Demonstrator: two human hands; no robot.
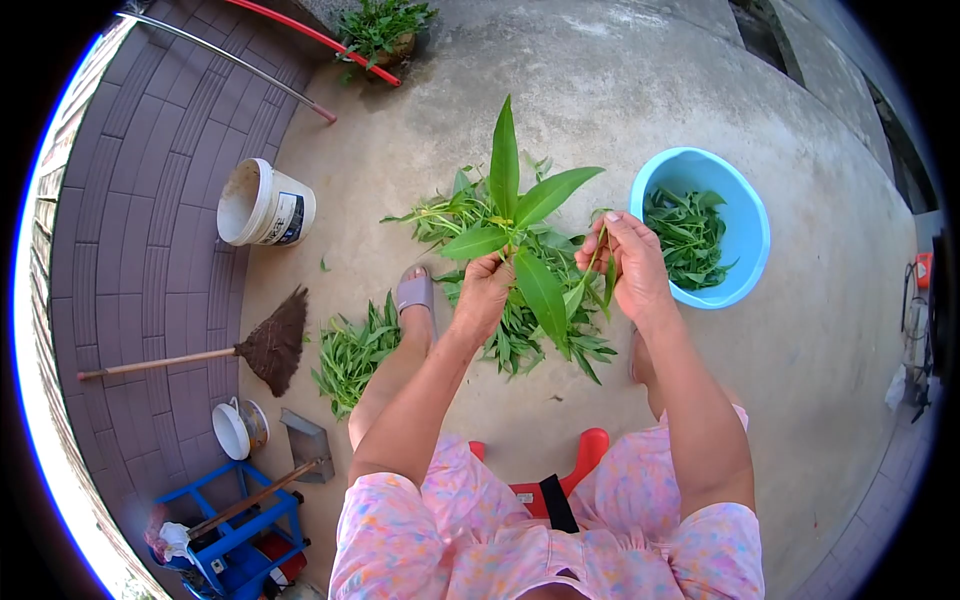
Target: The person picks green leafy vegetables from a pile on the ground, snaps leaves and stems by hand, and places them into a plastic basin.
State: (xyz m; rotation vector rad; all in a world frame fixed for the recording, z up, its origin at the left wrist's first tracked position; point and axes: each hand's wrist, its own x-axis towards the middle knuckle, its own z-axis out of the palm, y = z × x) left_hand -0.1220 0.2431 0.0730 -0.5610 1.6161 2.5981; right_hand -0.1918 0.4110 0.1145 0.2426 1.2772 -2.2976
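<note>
My left hand (485, 292) is closed around the stem of a leafy green sprig (506, 165), whose long pointed leaves spread out above and below the fist. To its right, my right hand (628, 258) pinches a thin green stem (600, 247) with a leaf hanging down from it. Beneath both hands a loose pile of leafy green stems (520, 345) lies on the concrete floor. Close to the right hand stands a light blue basin (750, 225) with picked green leaves (685, 238) in it.
Beside my left foot lies another heap of greens (358, 355). Along the tiled wall (140, 200) are a white bucket (285, 210), a broom (275, 342), a small pail (232, 430), a dustpan (305, 448) and a blue frame (235, 550). A potted plant (385, 30) stands at the back.
</note>
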